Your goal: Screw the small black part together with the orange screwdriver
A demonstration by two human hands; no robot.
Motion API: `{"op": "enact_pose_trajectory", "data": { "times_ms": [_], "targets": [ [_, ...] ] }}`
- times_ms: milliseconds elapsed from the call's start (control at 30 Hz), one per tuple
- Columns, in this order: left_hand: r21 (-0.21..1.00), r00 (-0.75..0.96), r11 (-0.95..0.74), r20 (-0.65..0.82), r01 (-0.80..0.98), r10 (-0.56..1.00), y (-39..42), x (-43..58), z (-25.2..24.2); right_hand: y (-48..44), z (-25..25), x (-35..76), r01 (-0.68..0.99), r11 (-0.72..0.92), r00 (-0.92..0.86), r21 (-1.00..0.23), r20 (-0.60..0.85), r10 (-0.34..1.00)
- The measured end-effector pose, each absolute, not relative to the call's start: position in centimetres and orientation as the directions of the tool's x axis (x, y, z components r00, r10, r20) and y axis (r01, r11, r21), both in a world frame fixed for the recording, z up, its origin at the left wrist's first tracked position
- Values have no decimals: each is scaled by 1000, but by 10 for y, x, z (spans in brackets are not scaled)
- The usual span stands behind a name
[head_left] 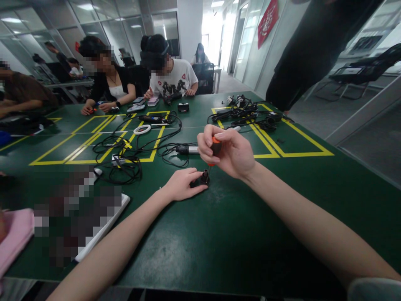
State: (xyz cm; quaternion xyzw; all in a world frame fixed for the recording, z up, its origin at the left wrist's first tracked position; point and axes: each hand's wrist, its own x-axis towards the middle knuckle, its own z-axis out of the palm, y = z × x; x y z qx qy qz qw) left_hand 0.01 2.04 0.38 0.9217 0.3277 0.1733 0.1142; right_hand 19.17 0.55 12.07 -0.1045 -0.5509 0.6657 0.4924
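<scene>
My right hand (pixel 230 151) is closed round the orange and black handle of a screwdriver (pixel 216 147), which points downward. Its thin shaft reaches a small black part (pixel 205 177) on the green table; whether the tip sits in a screw I cannot tell. With thumb and fingers on either side, my left hand (pixel 184 184) grips that black part against the tabletop. The part has a short round post standing up from a flatter base, partly covered by my fingers.
Beyond my hands lie tangled black cables (pixel 125 167), a white tape roll (pixel 142 129) and a cable pile (pixel 238 109). A blurred-out white-edged device (pixel 123 205) is at left. The green table (pixel 250 242) has yellow tape outlines. Several people sit opposite; a person (pixel 307 54) stands right.
</scene>
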Motion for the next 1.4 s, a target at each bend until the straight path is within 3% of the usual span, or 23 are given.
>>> {"op": "enact_pose_trajectory", "data": {
  "times_ms": [167,367,633,833,1100,1400],
  "targets": [
    [318,720,-754,241,574,650,20,1,4,8,122,194,-509,71,-507,-858,365,781],
    [310,720,-754,240,579,651,20,0,4,11,114,188,-569,102,-461,-816,420,781],
    [307,721,-758,248,576,648,20,0,4,12,111,188,-511,174,-429,-842,425,797],
    [312,721,-757,245,574,648,20,1,4,11,119,191,-457,76,-485,-886,320,814],
    [324,719,-754,244,572,651,20,0,4,8,114,189,-552,70,-503,-831,399,766],
    [316,714,-748,239,583,658,20,1,4,10,115,191,-496,77,-535,-865,374,757]
  ]
}}
